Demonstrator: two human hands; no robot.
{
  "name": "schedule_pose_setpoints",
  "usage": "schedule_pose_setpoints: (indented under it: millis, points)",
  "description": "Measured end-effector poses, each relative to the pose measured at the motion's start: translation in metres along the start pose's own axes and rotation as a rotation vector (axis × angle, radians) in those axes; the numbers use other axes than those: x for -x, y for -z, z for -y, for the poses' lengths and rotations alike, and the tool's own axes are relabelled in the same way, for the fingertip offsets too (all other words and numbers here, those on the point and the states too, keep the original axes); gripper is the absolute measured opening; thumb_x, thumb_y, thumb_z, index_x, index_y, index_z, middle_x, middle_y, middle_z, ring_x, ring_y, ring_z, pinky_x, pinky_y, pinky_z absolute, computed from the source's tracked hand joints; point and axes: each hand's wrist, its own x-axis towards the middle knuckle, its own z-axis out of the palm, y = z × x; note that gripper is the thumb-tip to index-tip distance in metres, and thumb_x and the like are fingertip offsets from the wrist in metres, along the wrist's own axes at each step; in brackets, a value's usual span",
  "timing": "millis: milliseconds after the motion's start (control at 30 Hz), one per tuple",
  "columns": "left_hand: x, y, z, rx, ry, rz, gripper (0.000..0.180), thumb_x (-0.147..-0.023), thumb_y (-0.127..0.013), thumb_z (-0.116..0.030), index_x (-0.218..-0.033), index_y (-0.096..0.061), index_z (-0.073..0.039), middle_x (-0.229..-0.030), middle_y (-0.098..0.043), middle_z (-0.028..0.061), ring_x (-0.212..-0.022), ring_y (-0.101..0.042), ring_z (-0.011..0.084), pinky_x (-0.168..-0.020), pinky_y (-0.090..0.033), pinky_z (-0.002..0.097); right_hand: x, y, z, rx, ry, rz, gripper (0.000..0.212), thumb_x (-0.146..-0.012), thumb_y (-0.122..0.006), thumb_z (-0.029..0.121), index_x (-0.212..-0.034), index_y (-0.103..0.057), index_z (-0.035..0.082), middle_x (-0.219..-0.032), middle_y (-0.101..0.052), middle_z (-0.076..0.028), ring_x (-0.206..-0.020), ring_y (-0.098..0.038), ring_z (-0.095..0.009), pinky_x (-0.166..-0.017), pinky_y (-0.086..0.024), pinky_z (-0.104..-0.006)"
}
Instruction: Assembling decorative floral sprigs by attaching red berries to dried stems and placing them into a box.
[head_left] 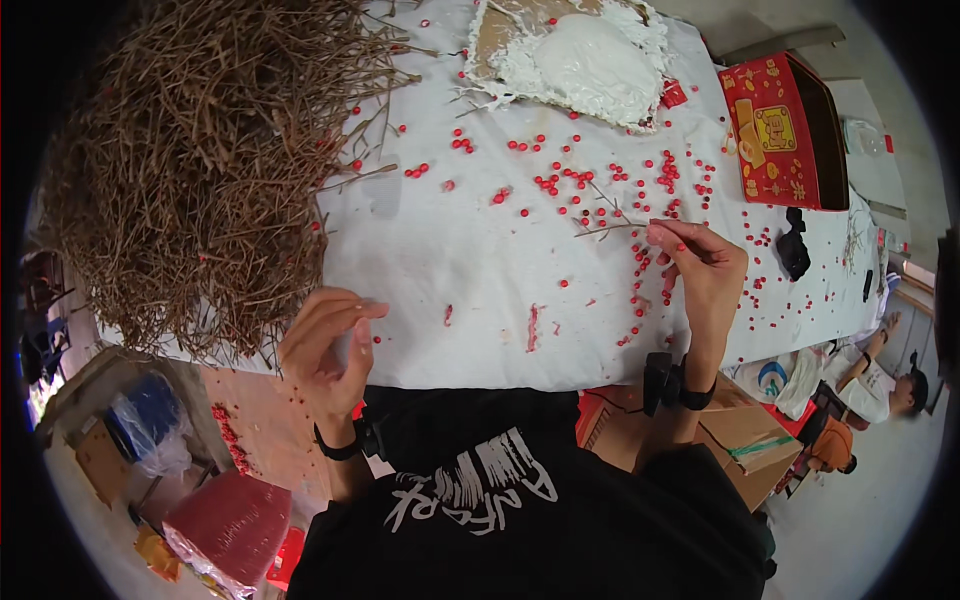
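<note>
My right hand (712, 270) pinches a thin forked brown twig (618, 212) between thumb and fingertips, its branches pointing left over the table. Small red beads (565, 180), like artificial berries, lie scattered beneath and around it. One red spot shows at the pinching fingers; whether it is a bead on the twig is hard to make out. My left hand (328, 345) is raised near the front edge of the table, thumb and fingers apart, and nothing shows between them. Beside it rises a big heap of dry brown twigs (200, 160).
Thick white paste (590, 60) covers a cardboard sheet at the far side. A red patterned box (785, 130) and a crumpled black item (794, 245) sit at the right on the white-covered table (450, 340). Cardboard boxes (745, 440) stand below; other people (870, 385) are farther right.
</note>
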Motion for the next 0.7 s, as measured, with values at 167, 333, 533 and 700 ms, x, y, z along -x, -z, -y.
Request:
schedule_pose_setpoints:
  millis: [167,333,533,700]
  points:
    - [-0.002,-0.001,0.000,-0.028,0.029,-0.011,0.011,-0.073,-0.060,-0.001,-0.077,-0.068,0.004,-0.072,-0.067,0.0115,-0.070,-0.061,0.0250,-0.064,-0.048,0.0316,-0.007,0.023,0.015,-0.082,0.015,0.101,0.016,-0.083,-0.067,0.007,-0.096,-0.070,-0.002,-0.073,-0.066,-0.005,-0.048,-0.046,-0.004,-0.043,-0.035,-0.0190]
    - [-0.004,-0.003,-0.004,-0.091,0.067,0.003,0.010,-0.074,-0.059,-0.002,-0.077,-0.068,0.004,-0.072,-0.067,0.0117,-0.070,-0.062,0.0252,-0.064,-0.048,0.0318,-0.043,0.016,0.041,-0.040,0.234,-0.180,0.017,-0.082,-0.068,0.009,-0.096,-0.071,-0.001,-0.073,-0.066,-0.005,-0.048,-0.039,-0.002,-0.043,-0.028,-0.0175]
    - [-0.004,-0.003,-0.003,-0.121,0.098,0.010,0.016,-0.081,-0.058,-0.007,-0.076,-0.067,0.005,-0.073,-0.067,0.0118,-0.071,-0.060,0.0235,-0.061,-0.047,0.0299,-0.097,-0.014,0.054,-0.035,0.264,-0.203,0.016,-0.079,-0.072,0.013,-0.091,-0.073,0.002,-0.067,-0.065,-0.001,-0.053,-0.044,-0.001,-0.047,-0.030,-0.0162]
    - [-0.008,-0.004,-0.005,-0.145,0.108,0.013,0.020,-0.085,-0.057,-0.009,-0.076,-0.066,0.006,-0.074,-0.067,0.0120,-0.072,-0.060,0.0228,-0.060,-0.046,0.0292,-0.113,-0.016,0.038,0.027,0.311,-0.139,0.014,-0.082,-0.070,0.013,-0.092,-0.074,0.003,-0.065,-0.062,0.001,-0.050,-0.038,0.001,-0.044,-0.026,-0.0171]
